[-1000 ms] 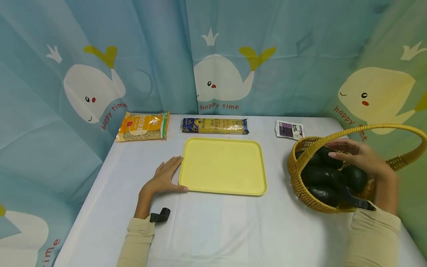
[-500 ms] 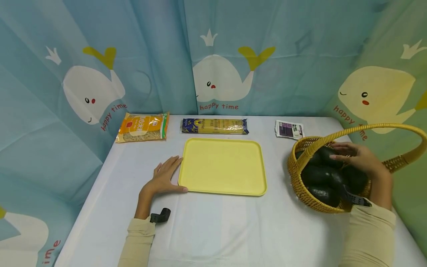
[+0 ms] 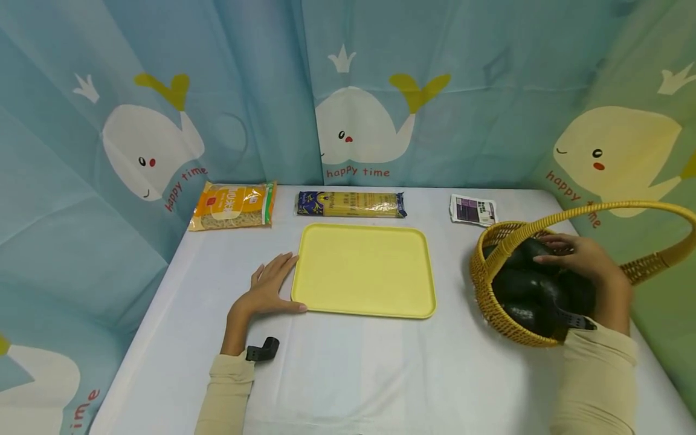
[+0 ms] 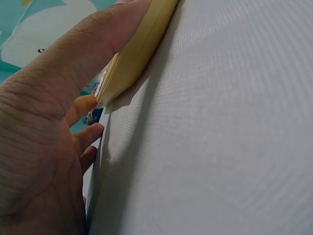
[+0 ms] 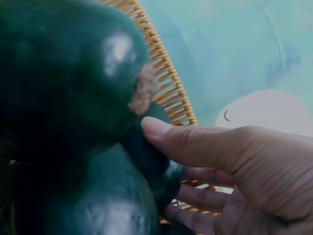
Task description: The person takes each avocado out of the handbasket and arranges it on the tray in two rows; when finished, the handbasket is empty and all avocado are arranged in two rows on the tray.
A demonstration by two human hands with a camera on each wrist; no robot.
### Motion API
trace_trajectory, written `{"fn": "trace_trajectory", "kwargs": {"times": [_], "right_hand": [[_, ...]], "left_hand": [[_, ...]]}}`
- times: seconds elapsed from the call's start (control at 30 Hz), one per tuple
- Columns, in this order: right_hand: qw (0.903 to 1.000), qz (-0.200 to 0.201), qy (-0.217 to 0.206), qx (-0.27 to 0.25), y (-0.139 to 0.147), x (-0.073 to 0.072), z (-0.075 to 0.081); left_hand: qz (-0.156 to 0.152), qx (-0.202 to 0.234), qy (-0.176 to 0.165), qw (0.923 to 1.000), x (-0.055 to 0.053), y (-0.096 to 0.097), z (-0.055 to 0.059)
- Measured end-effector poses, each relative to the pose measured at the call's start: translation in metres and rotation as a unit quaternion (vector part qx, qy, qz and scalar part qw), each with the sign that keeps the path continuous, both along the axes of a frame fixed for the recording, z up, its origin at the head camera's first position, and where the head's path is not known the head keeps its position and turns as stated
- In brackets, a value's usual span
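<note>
My left hand (image 3: 266, 290) lies spread at the left end of the yellow tray (image 3: 363, 272). Its thumb touches the near left corner and its fingertips meet the left edge; the left wrist view shows the thumb (image 4: 93, 46) against the tray's side wall. At the right, my right hand (image 3: 584, 257) reaches under the handle into the wicker basket (image 3: 502, 326), which holds several dark green avocados (image 3: 522, 284). In the right wrist view it grips one avocado (image 5: 161, 171), thumb in front and fingers partly hidden behind. A larger-looking avocado (image 5: 73, 73) with a brown stem scar covers part of that view.
Behind the tray lie an orange bag of grain (image 3: 234, 206) and a long pack of noodles (image 3: 350, 204). A small white and purple sachet (image 3: 473, 210) lies behind the basket. The basket's tall arched handle (image 3: 598, 206) leans right. A whale-print curtain (image 3: 261, 96) borders the white table (image 3: 337, 374).
My right hand and forearm have shifted slightly left, with the thumb and fingers deeper among the avocados. The left hand and the tray stay in place.
</note>
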State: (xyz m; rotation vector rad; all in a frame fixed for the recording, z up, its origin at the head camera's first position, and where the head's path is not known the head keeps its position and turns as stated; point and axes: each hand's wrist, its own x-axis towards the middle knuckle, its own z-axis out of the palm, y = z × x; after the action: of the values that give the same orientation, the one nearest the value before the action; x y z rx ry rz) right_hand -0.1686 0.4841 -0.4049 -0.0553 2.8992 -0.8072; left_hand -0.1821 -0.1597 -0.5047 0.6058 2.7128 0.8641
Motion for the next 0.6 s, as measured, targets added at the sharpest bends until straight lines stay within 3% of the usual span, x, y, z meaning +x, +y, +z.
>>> {"fn": "trace_trajectory", "kwargs": {"times": [0.4,0.6], "right_hand": [[0.9973,0.006,-0.070,-0.021,0.0018,0.0001,-0.0071],[0.9965,0.015,-0.080,-0.022,0.0005,-0.0019,-0.0048]], "left_hand": [[-0.005,-0.006,-0.004,1.0000,-0.0013,0.0004,0.0021],[-0.005,-0.004,-0.004,1.0000,-0.0010,0.0000,0.0011]]}}
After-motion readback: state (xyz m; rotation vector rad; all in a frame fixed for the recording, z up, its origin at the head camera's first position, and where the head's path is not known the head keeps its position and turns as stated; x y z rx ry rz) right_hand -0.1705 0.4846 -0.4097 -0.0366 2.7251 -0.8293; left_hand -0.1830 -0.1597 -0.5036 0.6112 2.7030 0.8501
